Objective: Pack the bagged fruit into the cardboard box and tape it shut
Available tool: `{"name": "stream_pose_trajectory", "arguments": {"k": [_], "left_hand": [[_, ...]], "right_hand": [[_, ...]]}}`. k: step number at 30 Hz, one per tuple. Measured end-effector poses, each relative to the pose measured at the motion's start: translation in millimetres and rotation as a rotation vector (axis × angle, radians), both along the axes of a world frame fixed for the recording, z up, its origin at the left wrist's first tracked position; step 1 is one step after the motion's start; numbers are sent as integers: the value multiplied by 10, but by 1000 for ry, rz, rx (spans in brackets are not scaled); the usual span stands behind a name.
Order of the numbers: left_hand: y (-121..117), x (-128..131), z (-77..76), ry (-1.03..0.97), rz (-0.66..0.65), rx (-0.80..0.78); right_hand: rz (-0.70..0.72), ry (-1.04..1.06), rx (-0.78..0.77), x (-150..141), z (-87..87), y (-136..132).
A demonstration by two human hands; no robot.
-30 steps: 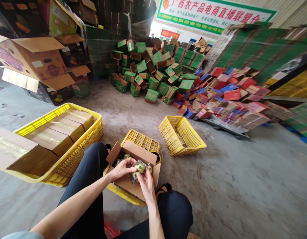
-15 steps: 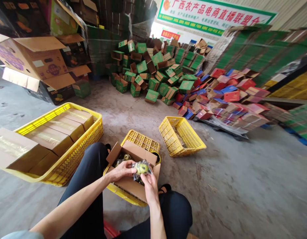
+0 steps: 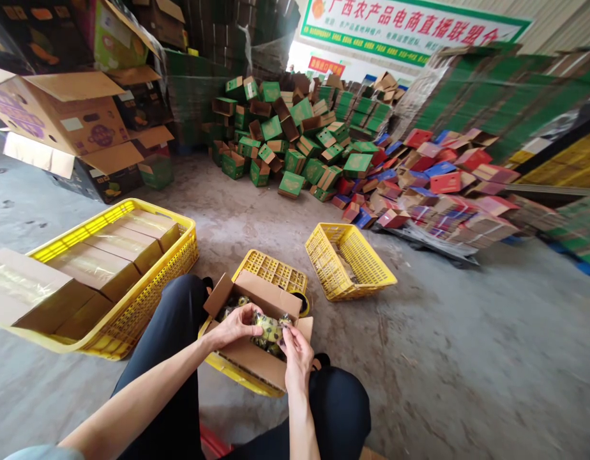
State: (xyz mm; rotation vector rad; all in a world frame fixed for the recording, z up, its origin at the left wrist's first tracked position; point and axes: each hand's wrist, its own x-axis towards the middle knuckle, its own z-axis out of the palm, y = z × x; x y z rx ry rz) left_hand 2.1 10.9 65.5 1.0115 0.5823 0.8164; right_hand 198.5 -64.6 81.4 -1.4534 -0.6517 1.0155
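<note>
A yellow-green fruit in a clear plastic wrapper (image 3: pixel 270 328) is between my two hands, just above an open cardboard box (image 3: pixel 266 287). My left hand (image 3: pixel 235 327) pinches the wrapper's left end between thumb and fingers. At the other end, my right hand (image 3: pixel 296 352) has its fingertips closed on the film. More wrapped fruits (image 3: pixel 244 300) lie in the box, partly hidden behind my hands. The box rests on a yellow plastic crate (image 3: pixel 271 268) between my knees. A roll of tape (image 3: pixel 303 303) shows at the box's far right corner.
To the left, a long yellow crate (image 3: pixel 188 246) holds several taped cartons (image 3: pixel 106 255). A smaller yellow crate (image 3: pixel 371 262) stands ahead on the right. Farther off lie heaps of green boxes (image 3: pixel 291 184) and red and blue boxes (image 3: pixel 446 183). Large cartons (image 3: pixel 84 118) are stacked at the left.
The plastic wrapper is now stretched out sideways between my hands. My right hand has risen and shifted slightly right, gripping the film's end; my left hand has barely moved.
</note>
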Motion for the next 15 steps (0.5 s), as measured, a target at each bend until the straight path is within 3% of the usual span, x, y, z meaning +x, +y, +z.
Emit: {"name": "stream_pose_trajectory", "arguments": {"k": [6,11,15], "left_hand": [[14,-50,62,129,22,26],[22,-67,8,248,100,-2],[14,-54,15,229,159,-57]], "right_hand": [[1,-39,28,25,7,-12],[36,-113,83,29,-49,0],[-11,-120,114,29,-82,27]]}}
